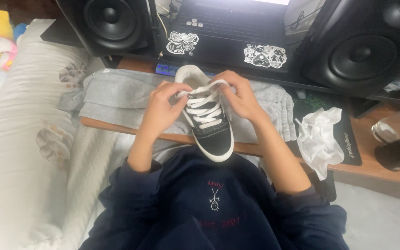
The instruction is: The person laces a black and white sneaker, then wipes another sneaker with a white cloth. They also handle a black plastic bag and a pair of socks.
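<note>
Hands, left (159, 109) and right (241, 97), pinch white laces (204, 99) on black sneaker (211, 127).

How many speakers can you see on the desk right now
2. One black speaker stands at the back left, beside the laptop; the other black speaker stands at the back right. Both run past the top edge; more could lie outside the picture.

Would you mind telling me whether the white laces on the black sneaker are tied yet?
Not tied: the left hand and right hand each pinch a loose white lace above the black sneaker; no knot shows.
</note>
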